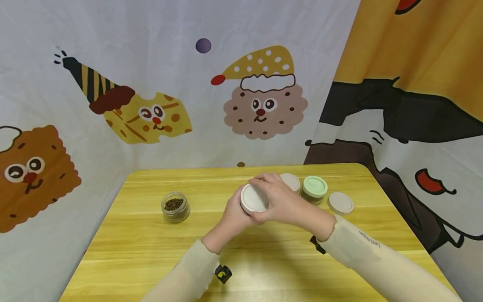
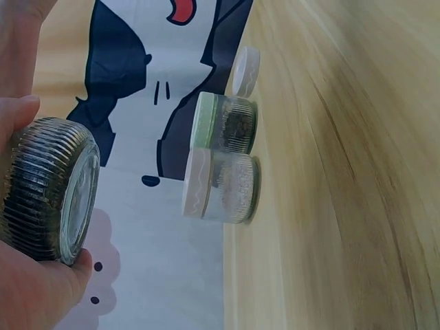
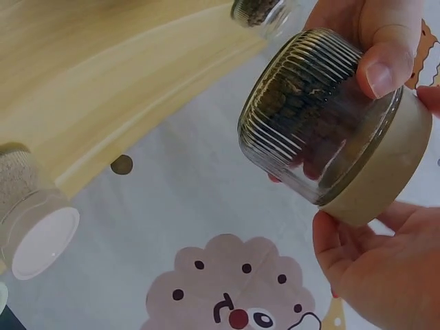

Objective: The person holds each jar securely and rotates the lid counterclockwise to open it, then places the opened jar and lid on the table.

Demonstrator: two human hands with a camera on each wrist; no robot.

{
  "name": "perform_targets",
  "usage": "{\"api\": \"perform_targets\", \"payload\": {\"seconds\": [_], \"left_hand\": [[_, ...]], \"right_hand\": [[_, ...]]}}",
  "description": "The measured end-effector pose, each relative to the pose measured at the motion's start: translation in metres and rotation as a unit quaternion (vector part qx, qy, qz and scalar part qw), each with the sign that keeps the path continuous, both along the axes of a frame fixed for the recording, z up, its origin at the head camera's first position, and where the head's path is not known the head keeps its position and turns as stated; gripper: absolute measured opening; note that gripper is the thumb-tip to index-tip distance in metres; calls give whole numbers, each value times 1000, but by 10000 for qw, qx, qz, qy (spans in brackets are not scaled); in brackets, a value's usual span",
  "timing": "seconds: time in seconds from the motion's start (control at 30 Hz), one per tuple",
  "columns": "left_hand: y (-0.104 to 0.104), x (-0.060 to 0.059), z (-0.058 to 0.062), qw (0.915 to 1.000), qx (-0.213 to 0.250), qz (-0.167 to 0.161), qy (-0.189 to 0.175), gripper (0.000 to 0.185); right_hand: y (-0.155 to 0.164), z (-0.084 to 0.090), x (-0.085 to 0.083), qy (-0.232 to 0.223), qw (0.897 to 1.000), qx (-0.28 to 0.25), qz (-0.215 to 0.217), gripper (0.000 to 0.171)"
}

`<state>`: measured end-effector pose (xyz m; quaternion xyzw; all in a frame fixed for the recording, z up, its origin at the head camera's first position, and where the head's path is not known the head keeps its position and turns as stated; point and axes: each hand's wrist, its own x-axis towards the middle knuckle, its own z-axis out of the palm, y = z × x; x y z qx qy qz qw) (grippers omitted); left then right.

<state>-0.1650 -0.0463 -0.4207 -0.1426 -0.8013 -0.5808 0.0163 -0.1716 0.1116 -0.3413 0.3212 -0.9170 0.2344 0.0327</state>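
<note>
Clearly, both hands share one ribbed glass jar point(image 3: 309, 117) held above the table point(image 1: 151, 251): the left hand point(image 1: 232, 216) wraps its body from beneath, the right hand point(image 1: 281, 201) curls over its beige lid point(image 1: 254, 198). Keeping the left grip firm and the lid level as it turns should avoid cross-threading.

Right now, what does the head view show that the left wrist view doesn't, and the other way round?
Only the head view shows both hands together: the left hand and right hand gripping the lidded jar above the table, with an open jar standing apart on the left. Only the left wrist view shows the held jar's ribbed glass wall and the granules inside the white-lidded jar. Both show the green-lidded jar and the loose lid lying beside it.
</note>
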Motion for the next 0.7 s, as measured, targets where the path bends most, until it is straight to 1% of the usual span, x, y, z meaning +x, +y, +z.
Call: {"api": "perform_targets", "payload": {"seconds": [0.07, 0.17, 0.27, 0.33, 0.4, 0.47, 0.6, 0.7], "left_hand": [[-1, 0, -1, 10000, 44, -63, 42, 91], [-2, 0, -1, 9998, 58, -176, 30, 94], [-3, -1, -2, 9997, 83, -223, 35, 92], [-3, -1, -2, 9997, 108, -204, 80, 90], [-4, -2, -2, 9996, 155, -197, 134, 88], [-4, -1, -1, 9996, 155, -176, 168, 87], [-5, -1, -1, 9996, 179, -122, 156, 85], [-4, -2, -2, 9998, 171, -81, 36, 86]], "right_hand": [[0, 0, -1, 24, 9997, -11, 232, 79], [2, 0, -2, -126, 9980, -125, 612, 81], [2, 1, -2, -219, 9969, -242, 721, 86], [3, 1, -1, -126, 9977, -274, 604, 87], [2, 1, 0, 11, 9991, -221, 354, 87], [1, 1, 2, 55, 9999, -146, 70, 89], [0, 0, 3, -198, 9989, -118, -404, 91], [-1, 0, 3, -277, 9984, -182, -461, 85]]}}
